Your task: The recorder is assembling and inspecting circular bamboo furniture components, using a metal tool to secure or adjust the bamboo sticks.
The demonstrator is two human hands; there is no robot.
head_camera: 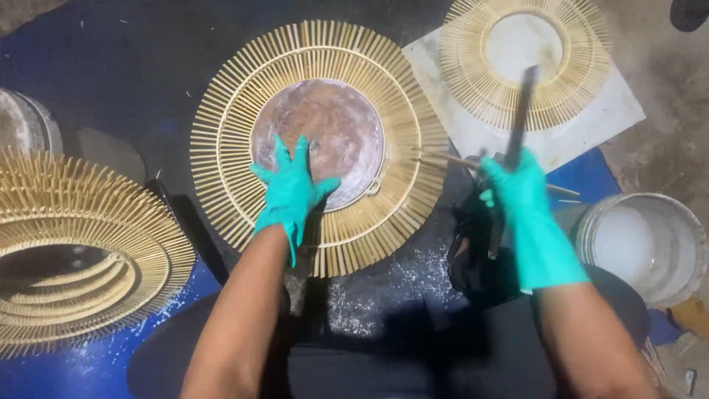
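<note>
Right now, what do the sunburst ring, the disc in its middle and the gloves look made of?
Ring: pale bamboo or wood sticks, matte, unfinished; grain too fine to tell which.
Disc: probably metal, brown and blotchy with whitish residue, dull; could be a coated board.
Gloves, left and right: teal rubber or latex, smooth, slight sheen.
</note>
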